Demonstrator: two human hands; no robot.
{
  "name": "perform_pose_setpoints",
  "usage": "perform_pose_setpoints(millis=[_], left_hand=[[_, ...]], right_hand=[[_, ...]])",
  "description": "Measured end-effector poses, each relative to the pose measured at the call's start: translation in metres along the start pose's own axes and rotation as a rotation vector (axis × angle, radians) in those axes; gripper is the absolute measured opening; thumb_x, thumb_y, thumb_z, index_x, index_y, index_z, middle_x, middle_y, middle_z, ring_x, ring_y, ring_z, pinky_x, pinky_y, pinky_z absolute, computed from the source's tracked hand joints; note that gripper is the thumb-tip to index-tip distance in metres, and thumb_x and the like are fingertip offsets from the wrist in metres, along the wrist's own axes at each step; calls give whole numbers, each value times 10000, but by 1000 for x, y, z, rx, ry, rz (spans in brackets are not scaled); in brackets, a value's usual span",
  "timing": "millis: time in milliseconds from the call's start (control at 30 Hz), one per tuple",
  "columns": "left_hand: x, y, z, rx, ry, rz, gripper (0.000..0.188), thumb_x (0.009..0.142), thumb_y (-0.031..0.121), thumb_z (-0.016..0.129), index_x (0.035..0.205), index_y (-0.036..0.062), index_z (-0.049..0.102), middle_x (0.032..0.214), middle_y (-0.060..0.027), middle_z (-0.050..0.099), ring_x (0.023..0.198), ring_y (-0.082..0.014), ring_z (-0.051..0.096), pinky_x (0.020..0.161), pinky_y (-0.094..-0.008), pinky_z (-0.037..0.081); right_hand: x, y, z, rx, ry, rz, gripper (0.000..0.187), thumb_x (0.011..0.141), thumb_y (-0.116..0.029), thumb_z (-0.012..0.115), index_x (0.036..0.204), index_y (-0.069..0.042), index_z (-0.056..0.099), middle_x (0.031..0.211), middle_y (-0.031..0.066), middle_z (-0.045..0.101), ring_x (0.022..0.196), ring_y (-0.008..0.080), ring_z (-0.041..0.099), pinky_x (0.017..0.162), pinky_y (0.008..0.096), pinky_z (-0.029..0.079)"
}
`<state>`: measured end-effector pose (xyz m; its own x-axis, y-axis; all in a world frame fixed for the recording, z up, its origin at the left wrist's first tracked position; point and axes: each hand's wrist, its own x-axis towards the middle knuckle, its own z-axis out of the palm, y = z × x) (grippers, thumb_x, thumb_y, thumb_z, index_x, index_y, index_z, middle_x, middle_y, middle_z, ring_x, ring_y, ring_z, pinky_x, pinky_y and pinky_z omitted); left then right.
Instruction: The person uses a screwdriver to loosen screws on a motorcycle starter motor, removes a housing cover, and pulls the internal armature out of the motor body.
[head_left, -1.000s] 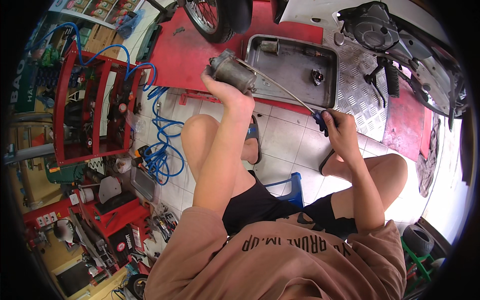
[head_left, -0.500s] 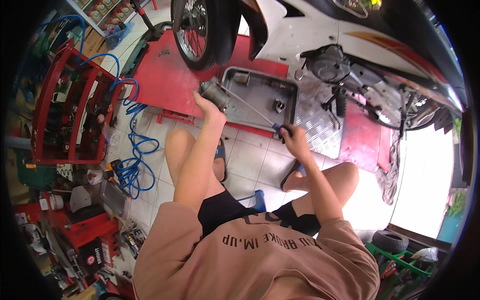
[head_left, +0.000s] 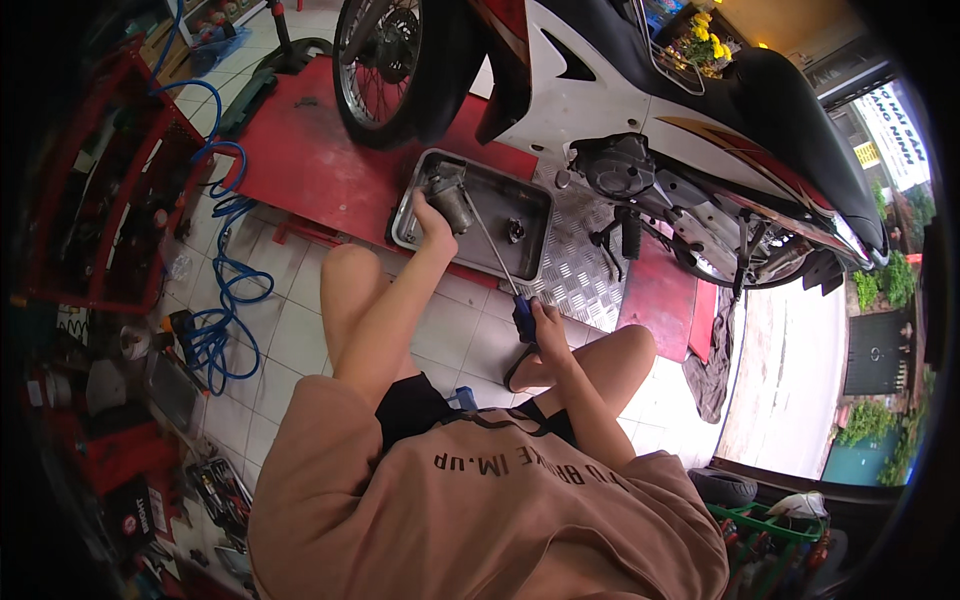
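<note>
My left hand [head_left: 437, 228] is closed round a grey, cylinder-shaped metal engine part [head_left: 455, 212], held over the left side of a metal tray [head_left: 548, 250]. In my right hand [head_left: 549, 328] is a long screwdriver [head_left: 522, 318] with a dark blue handle. Its thin shaft slants up and left to the engine part. The tip overlaps that part's edge, and whether it touches cannot be made out. A small dark metal part [head_left: 515, 231] lies in the tray, right of the screwdriver shaft.
The tray sits on a red lift platform [head_left: 290, 140] beside a treaded metal plate [head_left: 590, 265]. A white and black motorbike [head_left: 590, 90] stands over it. On the left are a coiled blue air hose [head_left: 225, 325] and a red tool cart [head_left: 125, 210].
The engine part now appears over the tray rather than at its left edge. My right hand and the screwdriver handle have come nearer my body, with the shaft steeper. The whole view has shifted.
</note>
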<state>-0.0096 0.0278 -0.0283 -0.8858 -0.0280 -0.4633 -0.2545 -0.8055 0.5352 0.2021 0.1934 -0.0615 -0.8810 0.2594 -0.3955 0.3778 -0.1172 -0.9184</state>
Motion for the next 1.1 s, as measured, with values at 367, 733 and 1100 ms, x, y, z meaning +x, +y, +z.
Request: perform_pose_setpoints(millis=[367,733,1100], left_hand=[[2,-15,-2,28,-9,-49,461,938,490,339,1096,145,601,1058,-42,654,980,-183,619,881,-340,475],[36,-20,-37,158,23,74,392,893,485,388,963,172,613,914,-22,661,818,-174,638,775,-331,503],[31,-29,-28,150,56,50,366,883,480,415,959,178,607,908,-13,650,818,-162,625,771,-326,487]], right_hand=[[-5,19,-8,126,60,151,385,999,-383,485,984,-12,585,744,40,593,578,111,545,469,255,429],[3,41,16,289,-23,210,243,913,-206,645,993,17,592,747,27,561,626,104,512,532,247,409],[3,53,2,174,-65,153,268,955,-260,573,990,4,546,768,38,540,649,112,521,549,255,415]])
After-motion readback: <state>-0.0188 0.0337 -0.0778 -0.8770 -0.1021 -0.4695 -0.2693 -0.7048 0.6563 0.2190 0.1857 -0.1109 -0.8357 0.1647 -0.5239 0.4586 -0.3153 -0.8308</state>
